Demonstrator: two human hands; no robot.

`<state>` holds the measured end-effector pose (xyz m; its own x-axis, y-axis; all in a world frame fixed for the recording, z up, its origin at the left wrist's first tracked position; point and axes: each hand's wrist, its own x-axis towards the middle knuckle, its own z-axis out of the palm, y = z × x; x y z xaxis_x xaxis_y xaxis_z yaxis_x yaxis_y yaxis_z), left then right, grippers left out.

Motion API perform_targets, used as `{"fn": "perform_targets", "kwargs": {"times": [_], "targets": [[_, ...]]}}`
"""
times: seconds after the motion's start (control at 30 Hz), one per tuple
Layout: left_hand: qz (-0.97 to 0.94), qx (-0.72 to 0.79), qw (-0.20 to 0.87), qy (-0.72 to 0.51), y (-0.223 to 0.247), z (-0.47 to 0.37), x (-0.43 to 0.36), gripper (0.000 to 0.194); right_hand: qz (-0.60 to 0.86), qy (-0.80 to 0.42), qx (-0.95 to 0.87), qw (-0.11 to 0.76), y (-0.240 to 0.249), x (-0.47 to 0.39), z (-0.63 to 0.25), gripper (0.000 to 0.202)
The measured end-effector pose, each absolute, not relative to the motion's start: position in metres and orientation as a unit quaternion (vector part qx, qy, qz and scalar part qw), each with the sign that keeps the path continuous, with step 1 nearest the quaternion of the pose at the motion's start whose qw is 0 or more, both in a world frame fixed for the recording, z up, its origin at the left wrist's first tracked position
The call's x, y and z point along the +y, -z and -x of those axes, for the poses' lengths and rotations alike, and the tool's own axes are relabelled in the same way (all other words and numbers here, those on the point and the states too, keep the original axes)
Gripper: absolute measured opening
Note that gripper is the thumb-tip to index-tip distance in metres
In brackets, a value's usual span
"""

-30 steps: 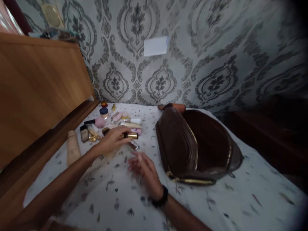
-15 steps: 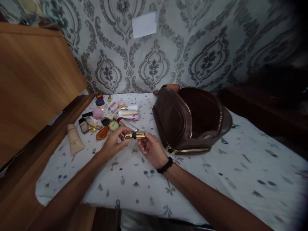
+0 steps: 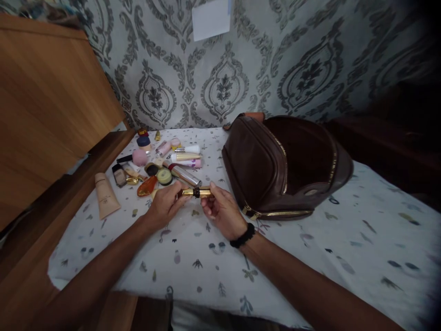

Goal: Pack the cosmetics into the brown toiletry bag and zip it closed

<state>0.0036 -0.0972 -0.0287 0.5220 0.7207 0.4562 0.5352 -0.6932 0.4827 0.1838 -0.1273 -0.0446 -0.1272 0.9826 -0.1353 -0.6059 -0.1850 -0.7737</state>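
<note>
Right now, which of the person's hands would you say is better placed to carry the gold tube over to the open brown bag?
Probably the right hand: it grips the gold tube at the end nearer the brown bag. The left hand holds the far end, beside the scattered cosmetics.

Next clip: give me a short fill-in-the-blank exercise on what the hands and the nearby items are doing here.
1. Both the left hand and the right hand hold one slim ____-coloured tube.
2. The brown bag lies unzipped on the ____ side of the hands.
3. The right wrist wears a ____ bracelet.
4. The beige tube lies ____ on the patterned cloth.

Missing words: gold; right; black; flat
</note>
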Motion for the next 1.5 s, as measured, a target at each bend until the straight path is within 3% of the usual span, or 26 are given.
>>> {"fn": "perform_targets", "kwargs": {"times": [0.17, 0.4, 0.73, 0.9, 1.3, 1.5], "targets": [[-0.847, 0.393, 0.131, -0.333, 0.0260, -0.0052, -0.0981, 0.029, 0.326, -0.688, -0.313, 0.568, 0.0427, -0.1311, -0.1828, 0.045], [-0.815, 0.410, 0.216, -0.348, 0.0303, -0.0015, -0.0959, 0.044, 0.319, -0.693, -0.307, 0.569, 0.0434, -0.1312, -0.1831, 0.046], [-0.826, 0.385, 0.192, -0.364, 0.0298, -0.0046, -0.1001, 0.037, 0.317, -0.693, -0.291, 0.579, 0.0464, -0.1276, -0.1851, 0.047], [-0.830, 0.384, 0.166, -0.370, 0.0286, -0.0061, -0.0999, 0.018, 0.309, -0.692, -0.295, 0.581, 0.0458, -0.1281, -0.1853, 0.046], [-0.818, 0.416, 0.153, -0.366, 0.0229, -0.0067, -0.0997, 0.031, 0.303, -0.699, -0.308, 0.569, 0.0409, -0.1309, -0.1841, 0.044], [-0.821, 0.407, 0.150, -0.371, 0.0233, -0.0079, -0.1016, 0.017, 0.302, -0.696, -0.298, 0.580, 0.0434, -0.1298, -0.1855, 0.042]]}}
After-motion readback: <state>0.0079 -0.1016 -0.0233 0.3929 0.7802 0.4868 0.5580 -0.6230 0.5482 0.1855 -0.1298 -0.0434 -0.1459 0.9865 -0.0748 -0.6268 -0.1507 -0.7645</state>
